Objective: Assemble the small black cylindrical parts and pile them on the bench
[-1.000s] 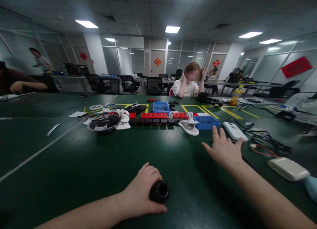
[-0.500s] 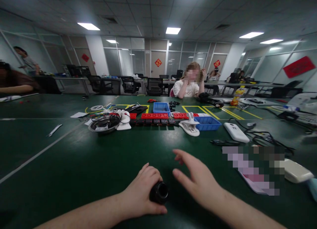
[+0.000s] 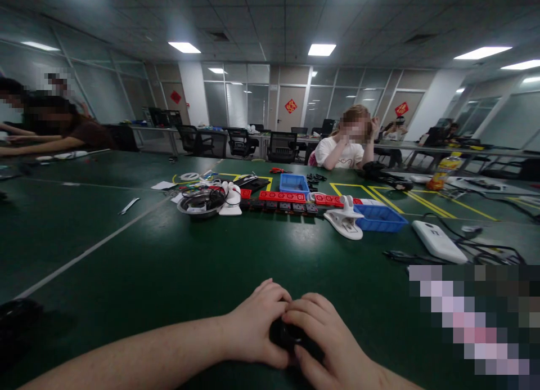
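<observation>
Close to me, over the green table (image 3: 169, 288), is a short black cylinder (image 3: 287, 335), its exact kind not clear. My left hand (image 3: 255, 322) is wrapped round its left side. From the right, my right hand (image 3: 331, 336) curls its fingers over the top of the same cylinder, thumb toward me. Between them the hands hide most of it, including the round opening seen earlier. Whether its base rests on the table I cannot tell.
Beyond the hands stand a red and black row of sockets (image 3: 282, 197), a white clip stand (image 3: 346, 224), blue bins (image 3: 382, 218) and a metal bowl (image 3: 200, 204) of cables. A white power bank (image 3: 439, 241) lies right. A dark object (image 3: 19, 317) sits left. People sit around.
My right hand has come in from the right and closed over the black cylinder. My left hand keeps its hold. The view has turned left, bringing a dark object in at the left edge.
</observation>
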{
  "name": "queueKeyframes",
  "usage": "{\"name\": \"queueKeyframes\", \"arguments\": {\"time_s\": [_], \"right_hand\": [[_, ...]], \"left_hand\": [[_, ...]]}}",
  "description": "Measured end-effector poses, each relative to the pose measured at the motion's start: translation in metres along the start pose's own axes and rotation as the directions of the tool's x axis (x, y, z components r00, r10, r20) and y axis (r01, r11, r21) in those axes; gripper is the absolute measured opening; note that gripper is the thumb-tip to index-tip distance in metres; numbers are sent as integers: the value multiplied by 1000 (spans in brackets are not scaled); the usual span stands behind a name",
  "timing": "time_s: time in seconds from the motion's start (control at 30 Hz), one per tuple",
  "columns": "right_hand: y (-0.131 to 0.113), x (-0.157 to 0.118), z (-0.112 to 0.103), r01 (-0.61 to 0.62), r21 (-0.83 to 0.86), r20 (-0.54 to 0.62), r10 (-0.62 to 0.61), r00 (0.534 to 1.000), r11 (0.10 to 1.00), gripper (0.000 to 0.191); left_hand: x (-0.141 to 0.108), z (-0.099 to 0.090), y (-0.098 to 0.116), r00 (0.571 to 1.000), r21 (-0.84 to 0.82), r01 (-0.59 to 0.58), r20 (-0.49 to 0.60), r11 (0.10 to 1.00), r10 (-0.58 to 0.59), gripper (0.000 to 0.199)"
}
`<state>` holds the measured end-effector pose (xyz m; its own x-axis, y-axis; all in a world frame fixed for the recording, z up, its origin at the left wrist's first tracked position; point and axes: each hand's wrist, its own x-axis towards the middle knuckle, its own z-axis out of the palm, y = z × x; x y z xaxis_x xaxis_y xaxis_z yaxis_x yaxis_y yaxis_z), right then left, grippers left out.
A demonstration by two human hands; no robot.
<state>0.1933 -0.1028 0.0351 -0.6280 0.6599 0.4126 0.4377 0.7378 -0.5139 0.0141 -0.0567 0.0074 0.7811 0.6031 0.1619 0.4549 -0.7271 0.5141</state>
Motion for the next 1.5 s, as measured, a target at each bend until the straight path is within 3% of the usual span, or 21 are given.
{"name": "queueKeyframes", "arguments": {"time_s": [0.13, 0.4, 0.57, 0.7, 0.83, 1.03, 1.5], "right_hand": [[4, 1, -6, 78, 16, 45, -79, 996, 997, 37], [11, -4, -3, 85, 28, 85, -88, 993, 996, 26], [14, -8, 6, 101, 14, 3, -101, 995, 995, 47], [16, -8, 12, -13, 48, -97, 18, 995, 999, 56], [15, -6, 16, -73, 47, -71, 76, 995, 996, 63], [13, -3, 13, -151, -18, -5, 151, 989, 988, 35], [12, -2, -4, 41, 62, 61, -45, 997, 997, 41]], "left_hand": [[1, -4, 0, 997, -19, -48, 57, 999, 49, 44], [-1, -9, -2, 989, -13, -58, 138, 998, 60, 51], [-1, -9, 2, 996, -28, -48, 78, 998, 50, 73], [-4, -3, 8, 998, 33, 42, -49, 999, -40, 81], [-8, 6, 13, 976, 87, 169, -156, 982, -154, 74], [-8, 8, 10, 976, 90, 179, -142, 980, -165, 56], [-3, -5, 4, 998, -56, 62, 25, 997, -60, 40]]}}
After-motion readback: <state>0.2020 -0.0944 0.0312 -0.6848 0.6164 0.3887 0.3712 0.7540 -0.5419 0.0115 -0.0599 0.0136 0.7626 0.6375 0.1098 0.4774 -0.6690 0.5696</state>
